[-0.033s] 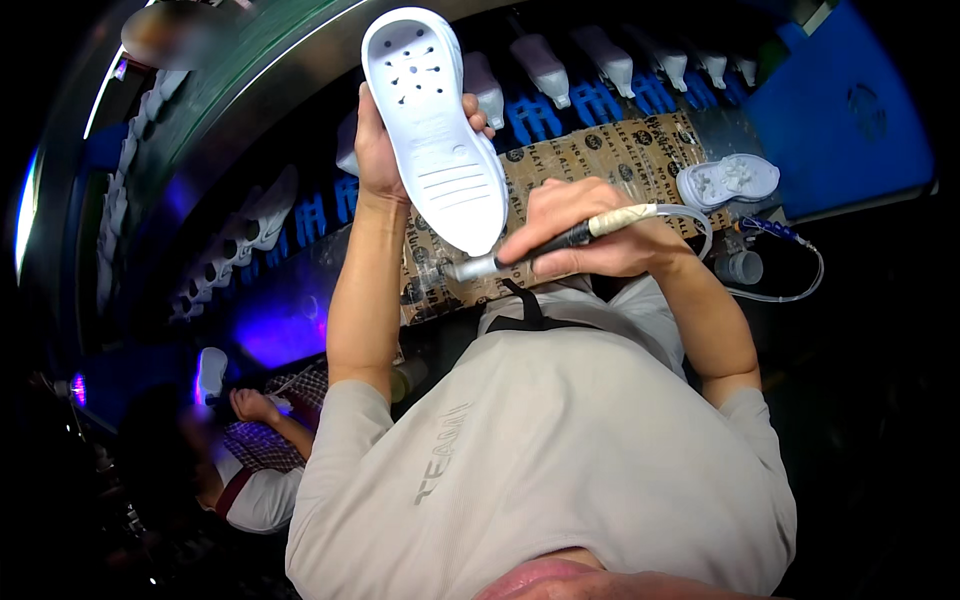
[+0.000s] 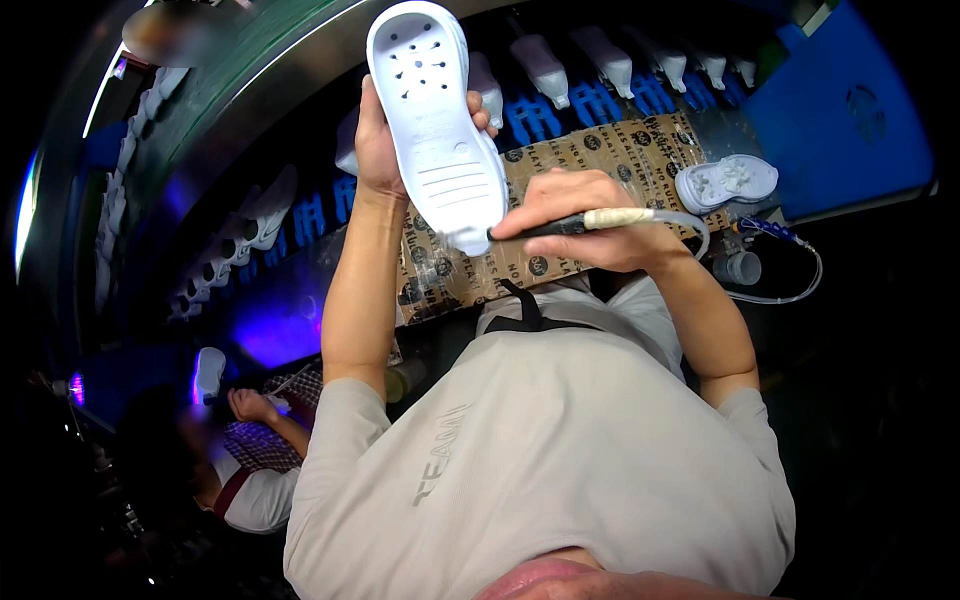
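My left hand (image 2: 378,150) is closed round the sides of a white shoe sole (image 2: 435,140), held up with its inner face toward me. Small holes dot the sole's far part, and grooves cross it nearer to me. In my right hand (image 2: 600,225) is a hose-fed brush (image 2: 560,227) with a dark handle, wrapped in pale tape toward the hose. Its pale bristles lie across the sole's near end, blurred by motion. Another white sole (image 2: 728,183) lies on the patterned brown paper (image 2: 590,160) at the right.
White shoe forms (image 2: 540,70) stand on blue holders (image 2: 533,120) along the far side, with more curving down the left. A blue box (image 2: 850,110) is at the far right, a small clear cup (image 2: 740,267) below it. Another person (image 2: 260,480) works at lower left, holding a white sole.
The brush has moved a little up and left, from beside the sole's near tip onto its near end. The sole has shifted slightly.
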### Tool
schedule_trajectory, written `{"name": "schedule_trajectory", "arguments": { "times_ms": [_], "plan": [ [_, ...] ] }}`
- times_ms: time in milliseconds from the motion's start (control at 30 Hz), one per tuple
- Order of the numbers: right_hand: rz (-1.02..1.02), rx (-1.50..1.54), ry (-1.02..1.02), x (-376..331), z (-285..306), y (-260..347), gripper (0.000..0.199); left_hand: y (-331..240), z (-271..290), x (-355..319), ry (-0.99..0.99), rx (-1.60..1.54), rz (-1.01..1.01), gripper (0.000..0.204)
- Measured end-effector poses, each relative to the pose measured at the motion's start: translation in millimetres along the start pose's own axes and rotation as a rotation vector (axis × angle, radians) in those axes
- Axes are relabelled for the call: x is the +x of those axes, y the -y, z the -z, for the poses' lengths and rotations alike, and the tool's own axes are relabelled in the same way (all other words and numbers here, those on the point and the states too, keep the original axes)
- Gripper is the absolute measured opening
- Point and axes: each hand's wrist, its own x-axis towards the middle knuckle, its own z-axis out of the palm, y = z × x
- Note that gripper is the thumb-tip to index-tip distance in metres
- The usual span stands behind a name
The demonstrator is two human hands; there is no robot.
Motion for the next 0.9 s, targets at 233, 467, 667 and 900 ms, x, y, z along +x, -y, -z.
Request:
{"name": "schedule_trajectory", "arguments": {
  "times_ms": [233, 467, 667, 900],
  "plan": [
    [0.000, 0.024, 0.103, 1, 10, 3, 0.029, -8, -6, 25, -0.158, 0.560, 0.227, 0.074],
    [0.006, -0.130, 0.194, 0, 16, 5, 0.032, -11, -28, 46, -0.279, 1.263, 0.508, 0.074],
    [0.006, -0.283, 0.220, 0, 23, 8, 0.032, -6, -16, 55, -0.157, 1.304, 0.633, 0.074],
    [-0.006, -0.382, 0.170, -5, 34, 7, 0.033, -15, -21, 43, -0.197, 1.242, 0.721, 0.076]
  ]
}}
